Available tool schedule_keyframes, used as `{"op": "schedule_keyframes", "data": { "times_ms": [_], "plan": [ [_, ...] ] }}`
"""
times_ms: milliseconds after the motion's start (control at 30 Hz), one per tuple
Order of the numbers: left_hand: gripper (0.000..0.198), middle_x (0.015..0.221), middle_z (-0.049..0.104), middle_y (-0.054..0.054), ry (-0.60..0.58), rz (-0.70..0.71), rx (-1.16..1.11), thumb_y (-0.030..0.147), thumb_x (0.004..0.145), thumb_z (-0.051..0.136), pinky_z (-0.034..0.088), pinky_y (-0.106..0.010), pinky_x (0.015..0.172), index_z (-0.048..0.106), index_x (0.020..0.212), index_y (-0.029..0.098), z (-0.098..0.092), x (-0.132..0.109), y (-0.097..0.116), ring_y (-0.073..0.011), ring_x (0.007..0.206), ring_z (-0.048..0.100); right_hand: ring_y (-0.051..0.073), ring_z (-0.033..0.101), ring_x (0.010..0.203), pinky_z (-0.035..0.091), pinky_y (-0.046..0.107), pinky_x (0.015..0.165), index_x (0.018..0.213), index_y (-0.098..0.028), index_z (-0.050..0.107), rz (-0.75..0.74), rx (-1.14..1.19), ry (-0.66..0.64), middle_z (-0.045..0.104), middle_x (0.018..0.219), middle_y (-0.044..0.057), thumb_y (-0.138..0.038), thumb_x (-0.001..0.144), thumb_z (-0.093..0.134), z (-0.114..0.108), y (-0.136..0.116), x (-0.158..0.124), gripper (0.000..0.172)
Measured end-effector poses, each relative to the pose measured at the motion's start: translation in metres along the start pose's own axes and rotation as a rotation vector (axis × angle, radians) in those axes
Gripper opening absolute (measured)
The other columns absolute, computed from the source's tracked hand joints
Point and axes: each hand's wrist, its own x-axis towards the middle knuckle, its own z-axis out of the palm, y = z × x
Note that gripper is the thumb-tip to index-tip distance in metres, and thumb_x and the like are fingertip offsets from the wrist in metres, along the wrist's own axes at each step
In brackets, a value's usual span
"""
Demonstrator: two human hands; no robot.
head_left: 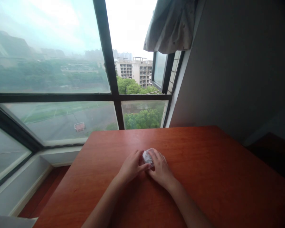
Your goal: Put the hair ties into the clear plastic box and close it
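Note:
A small whitish, partly see-through object is between my hands over the middle of the table. It looks like clear plastic with something white inside, but its kind is too small to make out. My left hand holds it from the left, the thumb pressed against its near side. From the right, the curled fingers of my right hand lie over its top and far edge, with the thumb on the near side. My fingers hide part of it.
The reddish-brown wooden table reaches to the windows, whose dark frame stands beyond its far edge. A short curtain hangs by an outward-opened pane. A grey wall rises at the right.

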Motion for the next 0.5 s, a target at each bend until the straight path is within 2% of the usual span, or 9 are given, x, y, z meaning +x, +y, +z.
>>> {"op": "schedule_keyframes", "data": {
  "times_ms": [133,333,500],
  "plan": [
    [0.032,0.095,0.061,-0.005,-0.028,0.013,-0.018,0.042,0.085,0.059,0.046,-0.030,0.075,0.059,0.108,0.020,-0.004,0.001,0.005,-0.0189,0.084,0.057,0.030,0.045,0.127,0.037,0.045,0.106,0.135,-0.014,0.048,0.038,-0.047,0.048,0.046,0.141,0.017,-0.024,0.081,0.057,0.001,0.002,0.001,0.056],
    [0.027,0.098,0.061,-0.005,-0.030,0.033,-0.015,0.037,0.086,0.057,0.046,-0.029,0.077,0.060,0.107,0.021,-0.007,0.001,0.005,-0.0188,0.087,0.058,0.030,0.047,0.126,0.039,0.045,0.106,0.135,-0.017,0.050,0.039,-0.028,0.060,0.049,0.139,0.015,-0.026,0.084,0.057,-0.003,0.007,0.002,0.053],
    [0.025,0.097,0.060,-0.004,-0.036,0.040,-0.013,0.036,0.085,0.057,0.045,-0.028,0.075,0.061,0.105,0.021,-0.007,0.001,0.004,-0.0179,0.086,0.058,0.030,0.052,0.121,0.042,0.044,0.104,0.132,-0.018,0.054,0.022,0.026,0.096,0.053,0.134,0.015,-0.026,0.080,0.061,0.000,0.012,0.003,0.053]
  ]
}}
